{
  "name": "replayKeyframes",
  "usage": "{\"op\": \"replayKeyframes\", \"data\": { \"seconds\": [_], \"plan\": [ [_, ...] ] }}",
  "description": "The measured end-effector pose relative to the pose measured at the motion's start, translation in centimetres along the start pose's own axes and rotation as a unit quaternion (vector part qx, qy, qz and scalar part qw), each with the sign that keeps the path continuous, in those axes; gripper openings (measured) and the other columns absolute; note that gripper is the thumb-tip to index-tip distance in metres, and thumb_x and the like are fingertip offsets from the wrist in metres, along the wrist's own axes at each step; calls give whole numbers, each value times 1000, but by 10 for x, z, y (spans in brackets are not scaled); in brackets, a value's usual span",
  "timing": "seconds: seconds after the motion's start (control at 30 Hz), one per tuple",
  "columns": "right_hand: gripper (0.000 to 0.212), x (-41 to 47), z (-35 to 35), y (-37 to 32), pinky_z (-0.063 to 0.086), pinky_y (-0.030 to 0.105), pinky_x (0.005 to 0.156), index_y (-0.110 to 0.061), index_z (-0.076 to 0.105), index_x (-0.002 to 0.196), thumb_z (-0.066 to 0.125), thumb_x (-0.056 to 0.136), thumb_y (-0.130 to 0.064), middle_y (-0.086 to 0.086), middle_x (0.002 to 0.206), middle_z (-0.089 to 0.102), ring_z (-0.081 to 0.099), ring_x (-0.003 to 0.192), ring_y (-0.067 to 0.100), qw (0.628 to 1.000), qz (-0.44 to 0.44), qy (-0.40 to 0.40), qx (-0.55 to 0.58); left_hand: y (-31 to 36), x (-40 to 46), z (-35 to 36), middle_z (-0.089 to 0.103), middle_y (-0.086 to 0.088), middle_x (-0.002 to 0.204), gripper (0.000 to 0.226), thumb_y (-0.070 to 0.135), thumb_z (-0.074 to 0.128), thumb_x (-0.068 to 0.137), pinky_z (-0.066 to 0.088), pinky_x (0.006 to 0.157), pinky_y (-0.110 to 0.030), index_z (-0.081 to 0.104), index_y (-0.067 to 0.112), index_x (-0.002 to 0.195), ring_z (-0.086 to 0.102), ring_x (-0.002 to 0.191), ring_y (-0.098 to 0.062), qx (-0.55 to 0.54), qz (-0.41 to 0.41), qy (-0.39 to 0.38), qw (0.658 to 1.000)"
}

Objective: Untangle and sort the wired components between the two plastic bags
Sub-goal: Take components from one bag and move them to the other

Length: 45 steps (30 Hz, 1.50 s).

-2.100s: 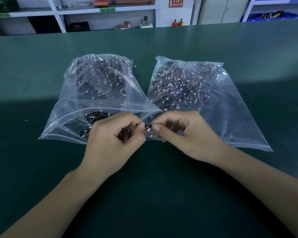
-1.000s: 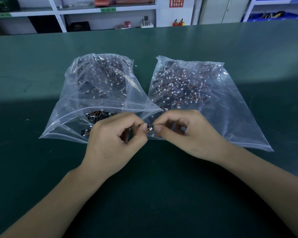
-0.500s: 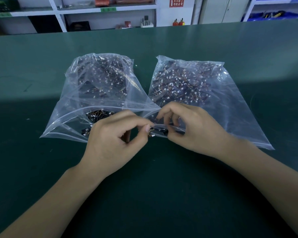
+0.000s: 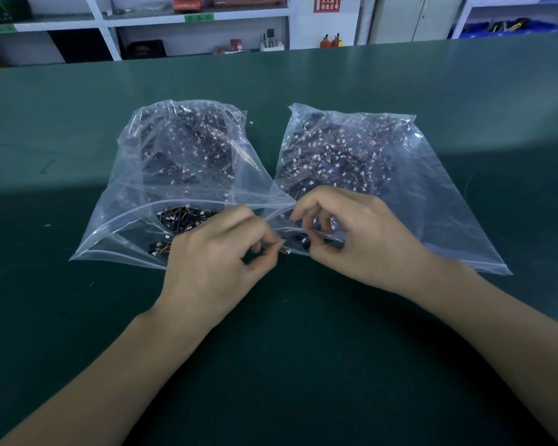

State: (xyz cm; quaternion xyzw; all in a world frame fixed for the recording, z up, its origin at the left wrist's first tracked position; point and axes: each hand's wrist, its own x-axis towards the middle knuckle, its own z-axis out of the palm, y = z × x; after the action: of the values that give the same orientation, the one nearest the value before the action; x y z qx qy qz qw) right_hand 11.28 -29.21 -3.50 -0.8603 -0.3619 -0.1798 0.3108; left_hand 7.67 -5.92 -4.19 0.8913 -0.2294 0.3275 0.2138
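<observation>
Right now 2 clear zip-top plastic bags lie side by side on the dark green counter (image 4: pixel 303 333), mouths toward the person. The left bag (image 4: pixel 149 175) stands puffed up, its far part packed with small black wired components with white connectors; a few more of them (image 4: pixel 182 218) lie near its open mouth. The right bag (image 4: pixel 432 194) lies flatter, with a dense spread of the same parts (image 4: pixel 339 156) (thin orange and yellow leads, white plugs) toward its far end.

Both hands meet at the gap between the bag mouths. The left hand (image 4: pixel 216 255) has its fingers curled, thumb and forefinger pinching a tiny wired component (image 4: pixel 284 251) at the near edge of the right bag; only an orange wire loop and a white connector show past the fingertips. The right hand (image 4: pixel 358 233) is at the mouth of the right bag, thumb and curled fingers pinching the bag's lip (image 4: pixel 322 235), with a dark component (image 4: pixel 303 241) showing just inside the plastic; whether the fingers also grip that part I cannot tell. Its forefinger is raised and bent above the bag.

Behind the counter stand white shelves (image 4: pixel 142 20), a red sign (image 4: pixel 326 3) on the wall, 2 small red extinguishers (image 4: pixel 331 41), and blue bins (image 4: pixel 512 27) at far right.
</observation>
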Motion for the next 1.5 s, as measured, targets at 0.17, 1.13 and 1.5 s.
{"op": "replayKeyframes", "data": {
  "seconds": [0.17, 1.13, 1.5],
  "plan": [
    [38, 0, 0, -3, 52, 30, 70, -26, 64, 114, 72, 83, -6, -16, 95, 64, 61, 78, 16, 1000, -3, -1, 2, 5, 1, 3, 57, 7, 74, 12, 23, 78, 93, 43, 44, -30, 78, 25, 82, 61, 66, -15, 67, 63, -36, 995],
    [34, -2, -3, -11, 56, 35, 72, -29, 64, 113, 71, 85, -12, -18, 96, 61, 62, 80, 10, 998, 29, -49, -19, -46, 3, -20, 59, 15, 67, 38, 72, 57, 90, 44, 65, -35, 59, 35, 83, 62, 71, -20, 139, -189, -157, 959],
    [35, -3, -3, -11, 56, 34, 71, -30, 63, 113, 70, 84, -13, -18, 96, 61, 61, 80, 10, 998, 28, -50, -27, -43, 6, -29, 55, 19, 63, 18, 53, 67, 93, 54, 68, -36, 72, 46, 109, 59, 73, -15, 97, -155, -187, 965]
  ]
}}
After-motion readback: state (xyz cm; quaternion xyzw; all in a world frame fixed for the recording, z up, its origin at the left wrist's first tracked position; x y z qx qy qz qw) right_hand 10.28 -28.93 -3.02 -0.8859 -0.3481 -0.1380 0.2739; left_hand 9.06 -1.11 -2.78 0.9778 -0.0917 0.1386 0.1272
